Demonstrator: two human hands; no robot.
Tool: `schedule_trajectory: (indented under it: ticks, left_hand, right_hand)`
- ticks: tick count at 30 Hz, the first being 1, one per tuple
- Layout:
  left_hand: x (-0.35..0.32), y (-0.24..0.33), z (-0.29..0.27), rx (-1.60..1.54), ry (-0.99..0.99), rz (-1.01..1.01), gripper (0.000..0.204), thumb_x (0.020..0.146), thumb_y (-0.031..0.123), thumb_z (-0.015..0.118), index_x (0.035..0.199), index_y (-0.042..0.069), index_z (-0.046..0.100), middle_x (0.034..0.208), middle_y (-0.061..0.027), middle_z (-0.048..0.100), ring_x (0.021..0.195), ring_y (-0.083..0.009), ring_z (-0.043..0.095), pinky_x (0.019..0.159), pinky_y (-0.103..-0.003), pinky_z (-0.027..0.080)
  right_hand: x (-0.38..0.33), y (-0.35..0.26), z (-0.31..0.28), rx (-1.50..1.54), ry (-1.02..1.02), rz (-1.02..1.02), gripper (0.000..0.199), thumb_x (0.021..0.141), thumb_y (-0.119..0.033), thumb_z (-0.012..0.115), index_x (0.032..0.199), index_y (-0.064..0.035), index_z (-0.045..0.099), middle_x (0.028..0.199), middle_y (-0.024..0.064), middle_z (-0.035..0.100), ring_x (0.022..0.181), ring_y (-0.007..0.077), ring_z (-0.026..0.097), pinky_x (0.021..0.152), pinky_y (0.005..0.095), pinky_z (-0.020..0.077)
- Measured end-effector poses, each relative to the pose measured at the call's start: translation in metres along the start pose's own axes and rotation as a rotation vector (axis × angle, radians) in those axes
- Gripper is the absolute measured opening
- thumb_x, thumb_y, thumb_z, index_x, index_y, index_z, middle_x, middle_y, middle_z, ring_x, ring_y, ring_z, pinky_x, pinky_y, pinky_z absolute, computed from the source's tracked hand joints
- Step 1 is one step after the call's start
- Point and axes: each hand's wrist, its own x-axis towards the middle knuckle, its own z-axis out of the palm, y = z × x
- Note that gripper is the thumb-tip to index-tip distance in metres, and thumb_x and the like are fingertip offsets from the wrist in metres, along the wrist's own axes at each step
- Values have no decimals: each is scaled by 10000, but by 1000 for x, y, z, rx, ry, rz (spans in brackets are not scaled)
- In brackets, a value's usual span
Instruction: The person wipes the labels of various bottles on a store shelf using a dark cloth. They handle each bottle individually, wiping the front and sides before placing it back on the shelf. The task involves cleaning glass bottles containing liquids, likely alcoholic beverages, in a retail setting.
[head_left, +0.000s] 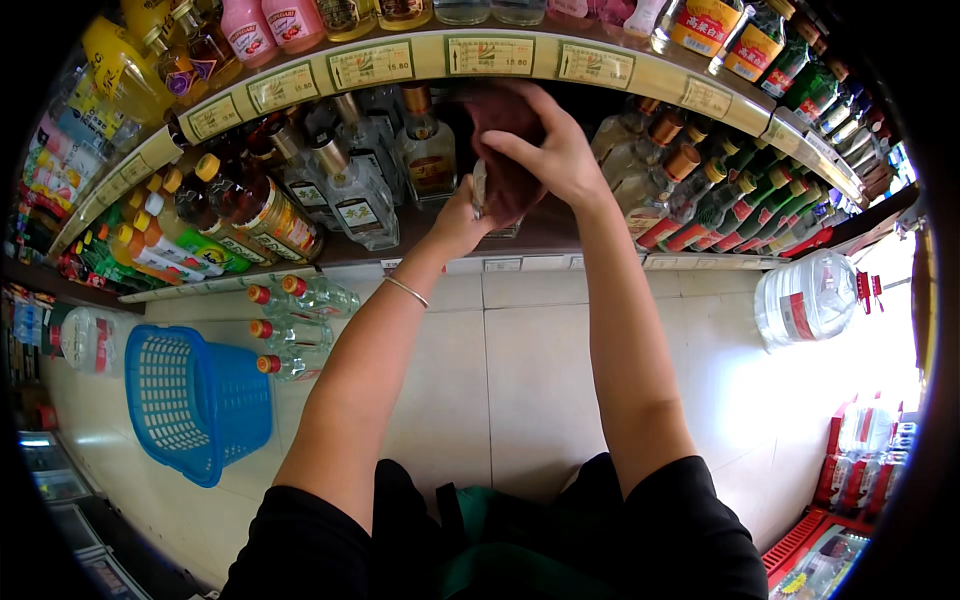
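Observation:
Both my arms reach into the gap between bottles on the lower shelf. My right hand (560, 150) is closed round a dark red cloth (512, 185), its thumb and fingers curled over the top. Below and to the left of it, my left hand (462, 222) grips a narrow, pale, shiny thing that shows at the cloth's edge. Most of that thing is hidden by cloth and fingers, and I cannot tell its kind. Just left of the hands stands a clear bottle with a brown-gold label (428, 155). Clear bottles with copper-coloured caps (640, 180) stand to the right.
An upper shelf edge (380, 65) with price tags curves above my hands. On the tiled floor (530, 370) are several clear red-capped bottles (300, 333), a blue plastic basket (240, 400) and a large water jug (805, 300). Dark sauce bottles (255, 205) fill the shelf's left.

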Motion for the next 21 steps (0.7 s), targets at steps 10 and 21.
schedule_trajectory:
  ticks: [10,21]
  left_hand:
    - [-1,-2,11,52,166,118,719,798,168,786,1355,4,362,1282,-190,567,1173,-317,571,1011,-374,432]
    - [-1,1,12,81,218,47,542,823,107,735,1244,26,403,1169,-262,598,1121,-445,580,923,-437,480]
  right_hand:
    - [-39,45,55,-351,478,123,534,859,-262,718,1293,-36,503,1100,187,652,984,380,634,850,414,521]
    - [-128,110,58,118,209,348,753,848,-206,787,1434,12,367,1249,169,593,1151,245,573,986,347,454]
